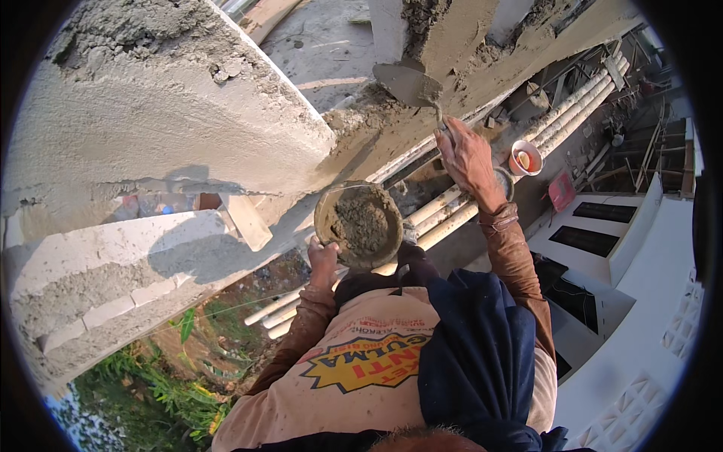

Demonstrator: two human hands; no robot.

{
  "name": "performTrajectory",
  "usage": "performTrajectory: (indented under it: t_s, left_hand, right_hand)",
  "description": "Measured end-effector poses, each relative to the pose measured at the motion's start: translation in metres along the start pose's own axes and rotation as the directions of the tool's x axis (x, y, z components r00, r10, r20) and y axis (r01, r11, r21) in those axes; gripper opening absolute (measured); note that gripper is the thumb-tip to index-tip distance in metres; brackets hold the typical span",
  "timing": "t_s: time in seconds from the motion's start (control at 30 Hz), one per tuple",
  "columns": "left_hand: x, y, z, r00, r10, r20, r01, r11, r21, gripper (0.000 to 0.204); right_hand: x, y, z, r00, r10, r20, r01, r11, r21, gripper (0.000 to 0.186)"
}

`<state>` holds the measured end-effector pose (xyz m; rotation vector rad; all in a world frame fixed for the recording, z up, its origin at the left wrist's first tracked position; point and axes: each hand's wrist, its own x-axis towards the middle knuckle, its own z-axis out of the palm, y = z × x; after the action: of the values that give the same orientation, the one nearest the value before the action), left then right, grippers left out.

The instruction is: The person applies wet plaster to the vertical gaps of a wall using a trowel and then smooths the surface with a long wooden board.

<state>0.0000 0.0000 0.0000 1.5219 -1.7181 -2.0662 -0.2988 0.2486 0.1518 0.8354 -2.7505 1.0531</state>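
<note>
My left hand (322, 255) grips the rim of a round bowl (327, 218) that holds lumpy grey mortar (361, 223), held in front of my body. My right hand (468, 162) is wrapped round the handle of a trowel (403, 83), raised to the upper right of the bowl. The mortar-coated blade is at the wet render (459, 38) near the foot of a pale upright; whether it touches cannot be told. A rough plastered wall (151, 113) stands to the left, with fresh mortar along the ledge beside it.
Bamboo poles (572, 113) run diagonally beneath me, with a pink-white bucket (525, 158) on them and an open drop alongside. A short board (245, 221) leans at the lower wall. A white building (610, 233) lies below right; plants (158, 369) lie below left.
</note>
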Motion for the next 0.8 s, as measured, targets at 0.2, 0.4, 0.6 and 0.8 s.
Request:
performTrajectory:
  t_s: [0.2, 0.4, 0.6, 0.8]
  left_hand:
    - [-0.011, 0.020, -0.009, 0.999, -0.014, 0.030, 0.016, 0.998, -0.068, 0.035]
    - [-0.020, 0.035, -0.005, 0.984, 0.153, 0.089, -0.152, 0.988, -0.024, 0.027]
    - [-0.027, 0.061, 0.011, 0.957, 0.213, 0.195, -0.229, 0.971, 0.064, 0.042]
    - [-0.009, 0.042, 0.015, 0.867, 0.389, 0.313, -0.482, 0.815, 0.323, 0.062]
  right_hand:
    - [-0.018, 0.008, 0.025, 0.983, 0.135, 0.127, -0.115, 0.981, -0.154, 0.035]
    - [-0.108, 0.028, 0.025, 0.954, 0.156, 0.255, -0.146, 0.988, -0.059, 0.044]
    - [-0.181, -0.030, 0.072, 0.787, 0.091, 0.610, -0.195, 0.975, 0.105, 0.047]
    - [-0.236, -0.041, 0.216, 0.886, 0.167, 0.433, -0.289, 0.928, 0.234, 0.035]
